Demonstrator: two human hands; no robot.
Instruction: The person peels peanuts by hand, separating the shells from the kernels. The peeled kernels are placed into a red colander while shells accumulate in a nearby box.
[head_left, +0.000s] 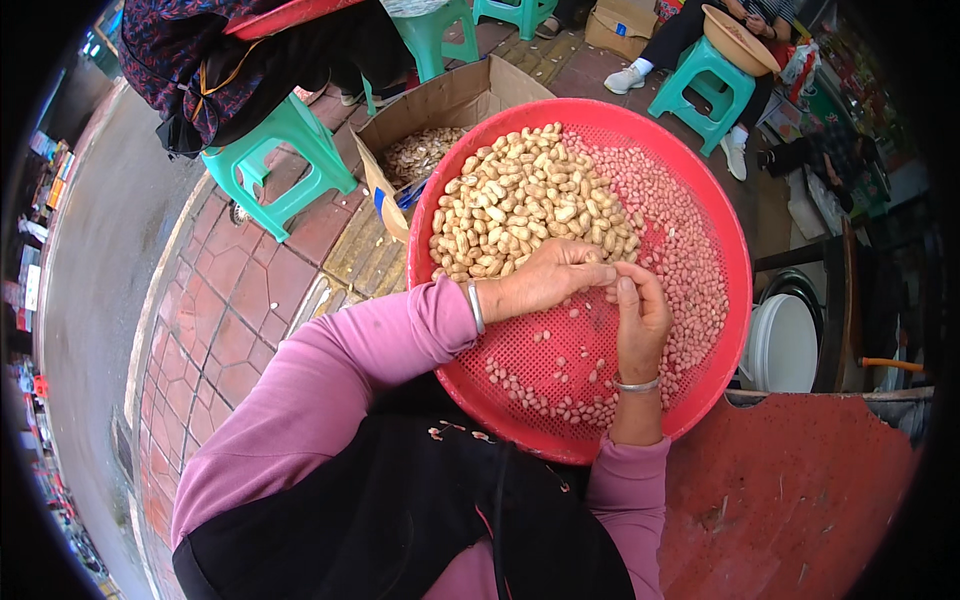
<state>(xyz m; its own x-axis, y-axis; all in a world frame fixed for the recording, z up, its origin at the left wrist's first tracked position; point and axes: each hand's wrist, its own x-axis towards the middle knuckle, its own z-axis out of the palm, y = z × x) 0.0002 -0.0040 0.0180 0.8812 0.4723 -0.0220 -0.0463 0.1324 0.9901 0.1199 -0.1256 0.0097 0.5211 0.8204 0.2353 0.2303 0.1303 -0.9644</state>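
A red plastic sieve tray (731, 225) sits before me, up against my dark apron. Over its middle, my left hand (544, 277) has a peanut (593, 257) between its fingers. The fingertips of my right hand (643, 319) meet those of the left in a pinch on a peanut, mostly covered by the fingers. Beyond my left hand rises a heap of unshelled peanuts (525, 199). Pink shelled kernels (679, 240) spread along the tray's right side, with a smaller band of kernels (555, 405) at the near rim.
Behind the tray's left side stands a cardboard box (442, 105) holding empty shells (424, 154). Green plastic stools (277, 161) stand on the paving (225, 300). Another person sits beyond, near a tan basin (739, 41). A white bucket (784, 343) and a red board (787, 487) are on my right.
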